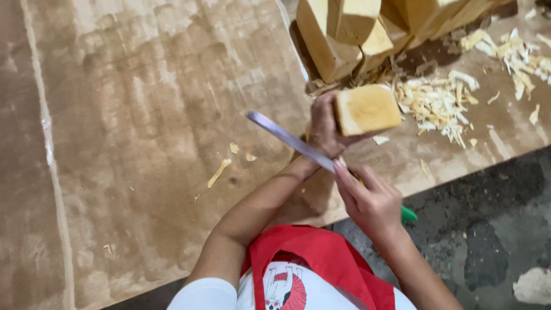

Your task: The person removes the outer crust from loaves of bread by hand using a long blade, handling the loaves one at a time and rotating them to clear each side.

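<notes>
Wooden worktable (149, 115), soap-like yellow blocks, knife work w/ both hands.

Table is brown, worn, fills most of view; stack of pale yellow blocks (356, 28) sits at far edge, w/ a heap of shavings (439, 103) just right of it. My left hand (324, 126) grips one yellow block (367, 109) above the table, near the stack. My right hand (370, 201) is clenched on a green-handled knife (290, 139), blade crossing under left hand. One loose sliver (218, 172) lies apart on bare table.
</notes>
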